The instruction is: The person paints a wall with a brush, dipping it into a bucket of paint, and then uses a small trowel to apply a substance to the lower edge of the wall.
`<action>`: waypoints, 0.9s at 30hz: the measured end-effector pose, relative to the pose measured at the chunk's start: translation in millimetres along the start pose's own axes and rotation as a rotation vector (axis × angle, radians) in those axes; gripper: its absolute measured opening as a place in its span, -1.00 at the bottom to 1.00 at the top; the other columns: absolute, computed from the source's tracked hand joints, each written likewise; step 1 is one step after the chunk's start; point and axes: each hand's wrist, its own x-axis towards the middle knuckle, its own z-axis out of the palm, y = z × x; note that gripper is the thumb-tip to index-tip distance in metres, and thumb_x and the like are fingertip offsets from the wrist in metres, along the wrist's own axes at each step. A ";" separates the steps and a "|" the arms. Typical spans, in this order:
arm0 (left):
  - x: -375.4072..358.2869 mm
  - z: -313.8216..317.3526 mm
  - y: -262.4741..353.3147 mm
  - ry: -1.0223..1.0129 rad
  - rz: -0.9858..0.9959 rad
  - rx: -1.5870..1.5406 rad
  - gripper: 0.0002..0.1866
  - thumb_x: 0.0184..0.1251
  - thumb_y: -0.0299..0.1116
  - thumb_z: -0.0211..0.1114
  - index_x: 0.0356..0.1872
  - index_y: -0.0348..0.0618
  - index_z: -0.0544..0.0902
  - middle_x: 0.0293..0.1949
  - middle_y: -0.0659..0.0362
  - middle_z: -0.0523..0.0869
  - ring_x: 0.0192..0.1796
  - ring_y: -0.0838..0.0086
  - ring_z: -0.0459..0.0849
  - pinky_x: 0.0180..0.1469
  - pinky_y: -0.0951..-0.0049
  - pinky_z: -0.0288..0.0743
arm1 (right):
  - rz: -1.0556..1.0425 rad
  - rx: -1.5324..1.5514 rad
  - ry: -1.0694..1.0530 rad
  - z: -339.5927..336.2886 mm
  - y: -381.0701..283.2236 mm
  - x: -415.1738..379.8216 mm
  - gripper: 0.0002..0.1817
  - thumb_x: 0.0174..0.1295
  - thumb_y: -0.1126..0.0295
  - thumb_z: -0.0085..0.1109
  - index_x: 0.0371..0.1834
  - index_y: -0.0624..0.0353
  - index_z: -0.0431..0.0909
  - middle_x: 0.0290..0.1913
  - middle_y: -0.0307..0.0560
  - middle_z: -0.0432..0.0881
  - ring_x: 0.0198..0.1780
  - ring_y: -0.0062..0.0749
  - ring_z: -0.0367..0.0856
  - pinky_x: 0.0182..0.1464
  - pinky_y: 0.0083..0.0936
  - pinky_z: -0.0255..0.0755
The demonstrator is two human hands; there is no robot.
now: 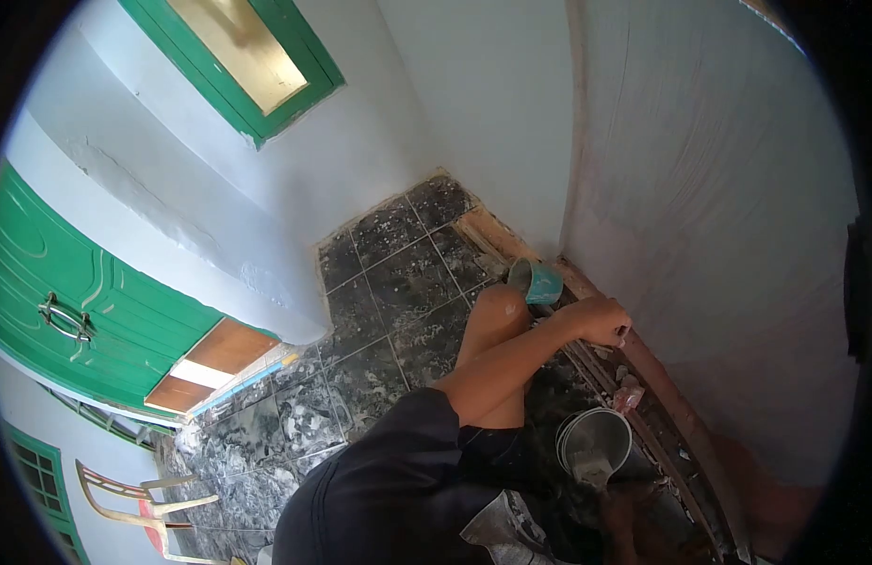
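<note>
My left hand [601, 322], with its fingers curled closed, is at the reddish edging along the foot of the wall; what it grips, if anything, is hidden. My right hand [619, 518] is in dark shadow at the lower right, closed around the handle end of a flat, pale brush or scraper [591, 467]. The blade of that tool lies at the mouth of a whitish bucket [568, 437]. A crumpled pinkish wrapper [628, 396] is beside the bucket. Beyond my bent knee, a teal bucket [545, 282] lies tilted by the wall.
Dark floor tiles [398, 282] are spotted with white. A curved ledge [671, 405] with debris runs along the right wall. Green double doors [97, 301] and a green-framed window [309, 80] are at the left and top. A chair [148, 508] appears lower left.
</note>
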 end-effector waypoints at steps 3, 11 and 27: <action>-3.1 -4.6 5.9 0.000 0.004 0.025 -0.77 0.08 -0.28 0.35 -0.31 -0.22 0.65 -0.37 0.06 0.71 -0.26 0.21 0.70 -0.20 0.24 0.53 | 0.006 0.068 0.016 -19.9 -19.7 -4.0 -0.47 0.27 -0.02 0.03 -0.29 0.34 0.62 -0.31 0.32 0.63 -0.21 0.21 0.61 -0.13 -0.05 0.46; -6.0 -8.3 13.5 0.003 0.004 0.037 -0.80 0.10 -0.32 0.35 -0.32 -0.22 0.65 -0.38 0.05 0.71 -0.27 0.21 0.70 -0.20 0.26 0.53 | 0.079 0.027 -0.012 -22.3 -27.3 -7.2 -0.52 0.23 0.02 0.06 -0.31 0.32 0.60 -0.27 0.30 0.63 -0.18 0.20 0.60 -0.13 -0.05 0.46; -3.2 -2.4 6.5 0.019 -0.025 -0.002 -0.75 0.01 -0.20 0.38 -0.36 -0.14 0.69 -0.34 0.03 0.72 -0.24 0.15 0.70 -0.14 0.19 0.53 | 0.070 0.112 -0.068 -21.6 -22.3 -5.7 -0.61 0.22 0.07 0.11 -0.25 0.25 0.58 -0.27 0.28 0.62 -0.17 0.22 0.58 -0.15 -0.02 0.44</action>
